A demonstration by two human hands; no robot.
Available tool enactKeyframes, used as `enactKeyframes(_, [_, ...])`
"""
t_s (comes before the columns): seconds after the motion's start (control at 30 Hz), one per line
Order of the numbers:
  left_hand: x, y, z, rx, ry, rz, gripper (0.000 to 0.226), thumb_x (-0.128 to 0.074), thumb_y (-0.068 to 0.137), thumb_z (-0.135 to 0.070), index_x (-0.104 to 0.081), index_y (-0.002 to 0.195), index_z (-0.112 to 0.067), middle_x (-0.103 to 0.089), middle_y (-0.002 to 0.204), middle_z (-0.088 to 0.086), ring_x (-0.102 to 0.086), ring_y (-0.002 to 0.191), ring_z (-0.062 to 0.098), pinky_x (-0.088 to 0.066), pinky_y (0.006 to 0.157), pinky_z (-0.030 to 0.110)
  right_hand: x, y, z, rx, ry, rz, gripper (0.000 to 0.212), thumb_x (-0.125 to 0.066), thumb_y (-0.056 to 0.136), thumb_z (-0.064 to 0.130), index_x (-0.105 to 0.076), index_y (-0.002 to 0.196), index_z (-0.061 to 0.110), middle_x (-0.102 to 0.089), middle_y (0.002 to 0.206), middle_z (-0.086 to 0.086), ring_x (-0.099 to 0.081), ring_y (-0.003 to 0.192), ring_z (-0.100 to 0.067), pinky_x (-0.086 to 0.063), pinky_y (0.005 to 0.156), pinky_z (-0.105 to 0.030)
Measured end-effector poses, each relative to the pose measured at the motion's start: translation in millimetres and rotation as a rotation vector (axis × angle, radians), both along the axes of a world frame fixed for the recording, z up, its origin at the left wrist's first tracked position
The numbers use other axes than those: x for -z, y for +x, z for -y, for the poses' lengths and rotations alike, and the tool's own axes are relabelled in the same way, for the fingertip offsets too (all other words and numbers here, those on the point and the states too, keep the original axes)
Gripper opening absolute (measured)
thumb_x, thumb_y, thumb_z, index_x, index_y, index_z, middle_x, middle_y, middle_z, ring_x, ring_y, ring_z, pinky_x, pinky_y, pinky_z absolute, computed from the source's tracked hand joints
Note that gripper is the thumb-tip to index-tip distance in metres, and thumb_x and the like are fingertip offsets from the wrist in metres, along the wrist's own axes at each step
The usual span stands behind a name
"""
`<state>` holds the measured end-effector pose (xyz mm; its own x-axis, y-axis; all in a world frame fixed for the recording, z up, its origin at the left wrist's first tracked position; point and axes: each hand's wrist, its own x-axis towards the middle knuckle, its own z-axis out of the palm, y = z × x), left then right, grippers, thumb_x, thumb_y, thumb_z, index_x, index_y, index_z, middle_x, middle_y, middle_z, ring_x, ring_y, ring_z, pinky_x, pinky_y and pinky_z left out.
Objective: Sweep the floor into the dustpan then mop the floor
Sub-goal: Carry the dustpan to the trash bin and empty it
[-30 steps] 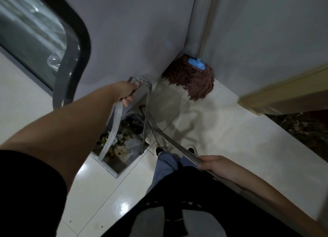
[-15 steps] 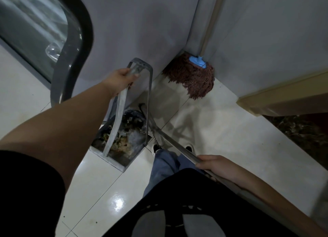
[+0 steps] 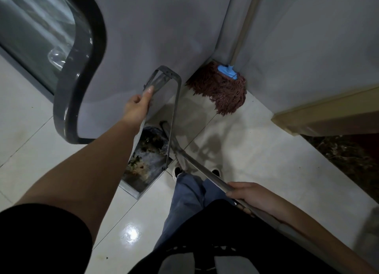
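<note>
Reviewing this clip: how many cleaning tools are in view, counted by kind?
Dustpan, its handle held by the left hand: 1
Broom, its handle held by the right hand: 1
Mop, leaning in the corner: 1
Total: 3

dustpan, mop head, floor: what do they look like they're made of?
Dustpan: seemingly sheet metal, dull grey, going by its thin flat handle straps and folded edge; painted plastic can't be ruled out.
Mop head: reddish-brown yarn strands, likely cotton or synthetic, under a blue clamp that looks plastic.
Floor: glossy pale tile, with grout lines and a sharp light reflection.
</note>
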<state>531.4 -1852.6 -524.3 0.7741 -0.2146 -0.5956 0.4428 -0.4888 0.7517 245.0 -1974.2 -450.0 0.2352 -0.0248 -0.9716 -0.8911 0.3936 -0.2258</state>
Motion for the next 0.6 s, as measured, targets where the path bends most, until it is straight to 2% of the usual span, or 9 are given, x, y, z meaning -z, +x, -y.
enactKeyframes(0.1, [3.9,3.3,4.9,0.102,0.055,-0.058,0.048,-0.040,0.091,-0.057,-0.055,0.069,-0.017,-0.057,0.073,0.000,-0.053,0.070,0.011,-0.039,0.071,0.023,0.0,1.1,0.5,-0.013,0.018,-0.004,0.015,-0.051,0.090,0.001,-0.060,0.101,0.005,-0.045,0.039,-0.002,-0.040,0.026,-0.007,-0.028,0.030,-0.012])
enactKeyframes(0.23, [9.9,7.2,20.6,0.153,0.065,-0.052,0.051,-0.044,0.088,-0.060,-0.056,0.063,-0.017,-0.058,0.064,0.002,-0.056,0.062,0.010,-0.042,0.071,0.025,0.2,4.3,1.1,-0.019,0.036,-0.038,0.012,-0.050,0.092,0.005,-0.058,0.099,0.009,-0.044,0.037,-0.001,-0.038,0.024,-0.007,-0.028,0.027,-0.012])
enactKeyframes(0.33, [15.9,5.5,23.3,0.136,0.011,-0.043,0.048,-0.048,0.088,-0.055,-0.053,0.062,-0.015,-0.051,0.061,0.001,-0.049,0.057,0.010,-0.038,0.064,0.022,-0.1,6.6,0.6,-0.006,0.036,-0.048,0.013,-0.049,0.092,0.005,-0.058,0.100,0.011,-0.044,0.035,0.000,-0.037,0.023,-0.006,-0.027,0.027,-0.011])
enactKeyframes(0.37, [17.6,5.6,21.3,0.149,-0.014,-0.070,0.043,-0.050,0.088,-0.052,-0.054,0.068,-0.014,-0.052,0.066,0.003,-0.048,0.062,0.013,-0.037,0.064,0.022,0.0,7.3,0.9,-0.003,0.036,-0.049,0.013,-0.049,0.093,0.005,-0.058,0.100,0.011,-0.044,0.034,0.000,-0.037,0.023,-0.006,-0.027,0.027,-0.011])
enactKeyframes(0.43, [23.5,6.6,13.4,0.187,-0.033,-0.131,0.036,-0.057,0.086,-0.048,-0.059,0.086,-0.012,-0.055,0.086,0.008,-0.050,0.083,0.020,-0.039,0.077,0.028,0.6,8.2,2.3,-0.001,0.036,-0.057,0.013,-0.049,0.093,0.005,-0.058,0.099,0.012,-0.044,0.036,-0.001,-0.036,0.023,-0.006,-0.027,0.027,-0.010])
enactKeyframes(0.53, [33.5,3.7,-2.0,0.172,0.036,-0.146,0.046,-0.063,0.081,-0.049,-0.063,0.098,-0.006,-0.061,0.111,0.018,-0.056,0.105,0.031,-0.043,0.097,0.040,0.1,9.9,4.0,0.001,0.039,-0.067,0.012,-0.049,0.093,0.006,-0.058,0.097,0.014,-0.044,0.038,-0.002,-0.036,0.023,-0.007,-0.027,0.027,-0.011])
enactKeyframes(0.6, [37.8,1.8,-8.2,0.177,0.064,-0.130,0.056,-0.061,0.081,-0.054,-0.063,0.104,-0.003,-0.059,0.120,0.022,-0.055,0.113,0.035,-0.040,0.103,0.049,-1.0,10.7,5.1,0.007,0.044,-0.078,0.012,-0.049,0.093,0.008,-0.058,0.092,0.017,-0.044,0.039,-0.002,-0.036,0.024,-0.007,-0.028,0.027,-0.011])
